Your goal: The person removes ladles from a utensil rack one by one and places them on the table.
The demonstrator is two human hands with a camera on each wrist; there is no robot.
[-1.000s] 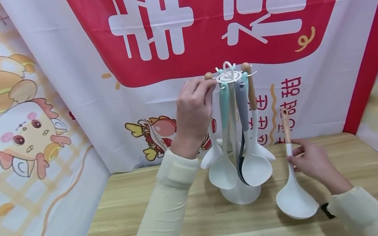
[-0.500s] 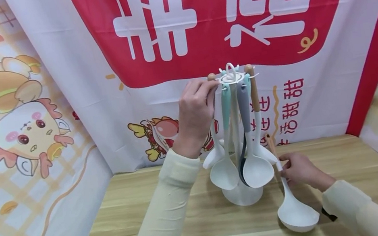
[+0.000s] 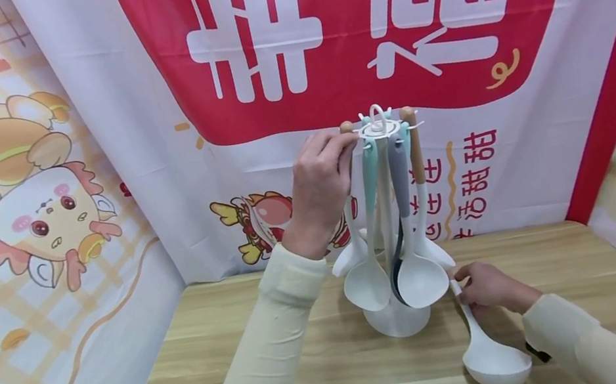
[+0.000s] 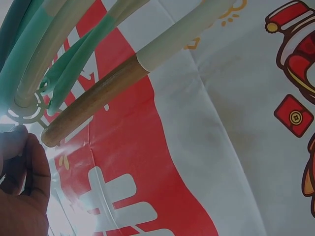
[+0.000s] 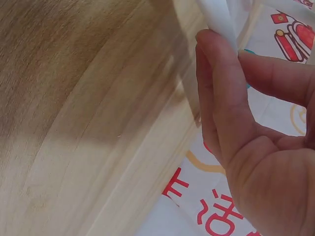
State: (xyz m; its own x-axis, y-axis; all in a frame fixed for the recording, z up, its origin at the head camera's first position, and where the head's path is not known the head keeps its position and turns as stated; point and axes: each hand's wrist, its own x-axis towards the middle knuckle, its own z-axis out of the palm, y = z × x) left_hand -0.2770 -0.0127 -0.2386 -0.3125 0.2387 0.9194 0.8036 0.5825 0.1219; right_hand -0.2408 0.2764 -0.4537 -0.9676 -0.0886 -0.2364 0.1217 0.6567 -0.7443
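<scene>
A white rotating utensil rack stands on the table with several utensils hanging from its top ring. My left hand pinches the left edge of that ring between thumb and fingers, beside a wooden-handled utensil. Low on the right, my right hand pinches the white shaft of a ladle between thumb and fingertips. The ladle's bowl points toward me, close over the table, and its handle end is hidden behind the rack's utensils. In the right wrist view only a bit of the white shaft shows above the fingertips.
Ladles with mint and grey handles hang at the rack's front, and a wooden-handled one on its right. The wooden table meets a printed cloth backdrop. A small black thing shows beside the right sleeve.
My right hand has lowered the ladle and moved it left toward the rack, its handle tipping back behind the hanging utensils. My left hand has kept its pinch on the ring.
</scene>
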